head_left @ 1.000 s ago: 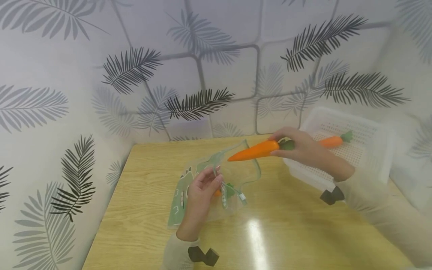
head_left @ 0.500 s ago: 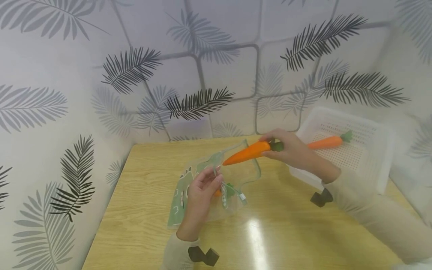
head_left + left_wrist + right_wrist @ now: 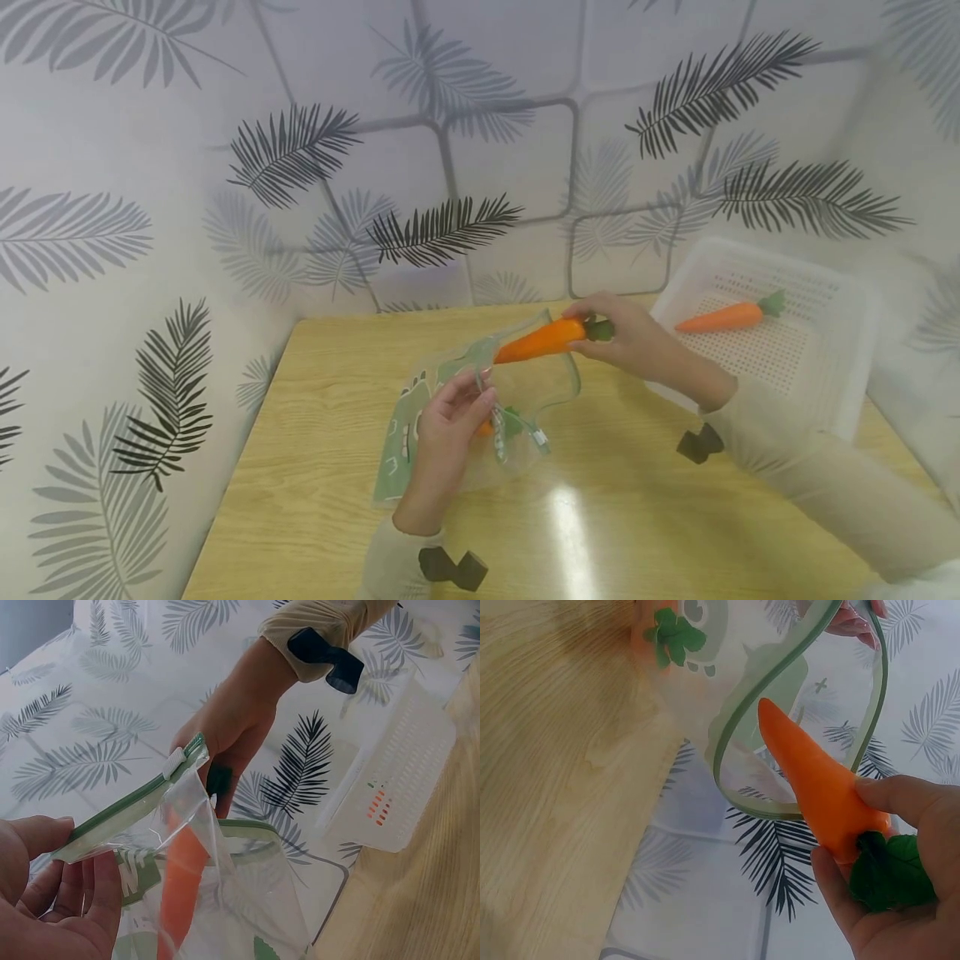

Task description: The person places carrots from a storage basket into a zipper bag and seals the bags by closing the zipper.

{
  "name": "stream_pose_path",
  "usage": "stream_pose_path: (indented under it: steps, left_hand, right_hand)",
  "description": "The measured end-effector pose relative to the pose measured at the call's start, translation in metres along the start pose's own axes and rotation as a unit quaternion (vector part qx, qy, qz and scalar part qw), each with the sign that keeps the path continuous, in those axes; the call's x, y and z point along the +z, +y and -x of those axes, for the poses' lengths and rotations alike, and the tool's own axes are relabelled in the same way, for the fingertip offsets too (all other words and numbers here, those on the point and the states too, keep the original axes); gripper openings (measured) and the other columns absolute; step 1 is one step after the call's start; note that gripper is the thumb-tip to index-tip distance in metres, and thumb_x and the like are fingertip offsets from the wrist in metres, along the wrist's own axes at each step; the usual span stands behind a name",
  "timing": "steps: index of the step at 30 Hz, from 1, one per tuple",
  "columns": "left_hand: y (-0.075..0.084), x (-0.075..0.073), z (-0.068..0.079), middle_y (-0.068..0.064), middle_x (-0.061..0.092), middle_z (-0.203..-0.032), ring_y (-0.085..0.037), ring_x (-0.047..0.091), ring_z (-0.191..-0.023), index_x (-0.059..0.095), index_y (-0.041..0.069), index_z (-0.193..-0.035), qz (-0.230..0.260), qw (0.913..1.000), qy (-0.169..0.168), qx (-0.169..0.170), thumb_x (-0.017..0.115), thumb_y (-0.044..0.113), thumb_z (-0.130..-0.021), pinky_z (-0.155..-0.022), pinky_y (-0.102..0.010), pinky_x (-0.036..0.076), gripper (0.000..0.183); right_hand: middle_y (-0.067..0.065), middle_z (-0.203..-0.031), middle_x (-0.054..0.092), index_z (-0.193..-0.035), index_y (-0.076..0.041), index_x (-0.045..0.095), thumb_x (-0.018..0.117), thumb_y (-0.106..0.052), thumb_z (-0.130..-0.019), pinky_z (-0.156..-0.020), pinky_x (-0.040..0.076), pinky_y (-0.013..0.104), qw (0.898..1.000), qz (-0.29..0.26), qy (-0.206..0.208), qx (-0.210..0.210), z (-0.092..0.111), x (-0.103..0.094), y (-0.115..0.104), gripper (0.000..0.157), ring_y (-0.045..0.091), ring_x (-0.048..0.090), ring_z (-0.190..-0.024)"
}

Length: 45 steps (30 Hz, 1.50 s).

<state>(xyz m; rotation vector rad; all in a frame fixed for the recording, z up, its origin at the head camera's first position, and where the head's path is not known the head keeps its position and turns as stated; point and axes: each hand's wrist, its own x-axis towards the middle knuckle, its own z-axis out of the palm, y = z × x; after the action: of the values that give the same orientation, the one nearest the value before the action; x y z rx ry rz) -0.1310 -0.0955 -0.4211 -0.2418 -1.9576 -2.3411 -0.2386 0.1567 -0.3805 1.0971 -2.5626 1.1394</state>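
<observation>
My left hand [image 3: 447, 425] pinches the green zip edge of a clear zip bag [image 3: 255, 892] and its mouth gapes wide. Green cartoon print covers part of the bag. Inside it lies a carrot with green leaves [image 3: 675, 636], partly hidden behind my left hand in the head view. Between thumb and fingers, my right hand [image 3: 630, 337] grips another orange carrot [image 3: 542, 340] at its leafy end. That carrot's tip points left and down into the bag's mouth, as the right wrist view [image 3: 810, 769] shows.
A white perforated plastic basket [image 3: 855, 367] stands at the right of the wooden table [image 3: 315, 533], with one carrot [image 3: 723, 317] in it. Behind the table rises a wall [image 3: 510, 167] patterned with leaves.
My right hand has moved left with its carrot, bringing the tip to the bag's mouth. The basket's carrot is now in full view. My left hand stays in place.
</observation>
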Motion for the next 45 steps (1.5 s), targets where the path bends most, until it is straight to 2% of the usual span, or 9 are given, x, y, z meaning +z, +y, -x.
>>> stream_pose_path:
  steps: [13, 21, 26, 34, 39, 45]
  left_hand:
    - [-0.001, 0.0, -0.001, -0.009, 0.054, -0.113, -0.026, 0.053, -0.1, 0.055, 0.009, -0.111, -0.007, 1.0, -0.003, -0.005, 0.064, 0.025, -0.081, -0.084, -0.031, 0.047, 0.035]
    - [-0.001, 0.001, -0.002, -0.01, 0.054, -0.113, -0.035, 0.05, -0.102, 0.056, 0.009, -0.112, -0.002, 1.0, -0.004, -0.005, 0.064, 0.023, -0.081, -0.084, -0.031, 0.047, 0.035]
    - [-0.001, 0.001, -0.001, -0.01, 0.054, -0.114, -0.037, 0.048, -0.104, 0.054, 0.004, -0.114, 0.01, 0.9999, -0.006, -0.002, 0.064, 0.021, -0.082, -0.084, -0.03, 0.047, 0.038]
    - [-0.003, 0.0, -0.001, -0.009, 0.053, -0.116, -0.033, 0.049, -0.105, 0.053, 0.004, -0.115, 0.012, 0.9999, -0.007, -0.005, 0.064, 0.021, -0.082, -0.086, -0.03, 0.046, 0.039]
    - [-0.003, 0.0, -0.001, -0.01, 0.054, -0.115, -0.034, 0.049, -0.104, 0.054, 0.006, -0.114, 0.012, 0.9999, -0.008, -0.002, 0.064, 0.021, -0.082, -0.085, -0.03, 0.046, 0.037]
    - [-0.003, 0.0, -0.001, -0.008, 0.055, -0.115, -0.029, 0.052, -0.104, 0.054, 0.008, -0.113, 0.005, 0.9999, -0.01, 0.006, 0.063, 0.02, -0.083, -0.085, -0.031, 0.046, 0.034]
  right_hand:
    - [-0.003, -0.101, 0.059, -0.111, -0.01, 0.058, 0.068, -0.031, -0.077, -0.074, 0.048, 0.028, 1.0, 0.015, 0.007, 0.0, -0.007, 0.013, -0.005, 0.041, 0.01, 0.054, -0.088]
    - [0.0, -0.102, 0.06, -0.11, -0.007, 0.058, 0.068, -0.03, -0.077, -0.074, 0.048, 0.026, 1.0, 0.024, 0.01, -0.004, -0.011, 0.019, -0.009, 0.042, 0.011, 0.055, -0.086]
    - [0.001, -0.107, 0.059, -0.111, -0.008, 0.058, 0.066, -0.032, -0.078, -0.075, 0.049, 0.025, 0.999, 0.03, 0.012, 0.012, -0.011, 0.024, -0.008, 0.042, 0.011, 0.056, -0.089]
    - [0.002, -0.098, 0.06, -0.109, -0.005, 0.058, 0.07, -0.023, -0.077, -0.068, 0.05, 0.021, 1.0, 0.014, 0.017, 0.022, -0.013, 0.03, -0.015, 0.039, 0.01, 0.056, -0.081]
    - [0.001, -0.098, 0.06, -0.11, -0.006, 0.059, 0.07, -0.023, -0.077, -0.067, 0.049, 0.021, 0.999, 0.033, 0.008, 0.025, -0.014, 0.034, -0.018, 0.039, 0.01, 0.055, -0.08]
    - [0.0, -0.094, 0.061, -0.108, -0.005, 0.06, 0.07, -0.021, -0.077, -0.064, 0.048, 0.021, 0.999, 0.05, 0.007, 0.021, -0.015, 0.037, -0.016, 0.036, 0.01, 0.053, -0.077]
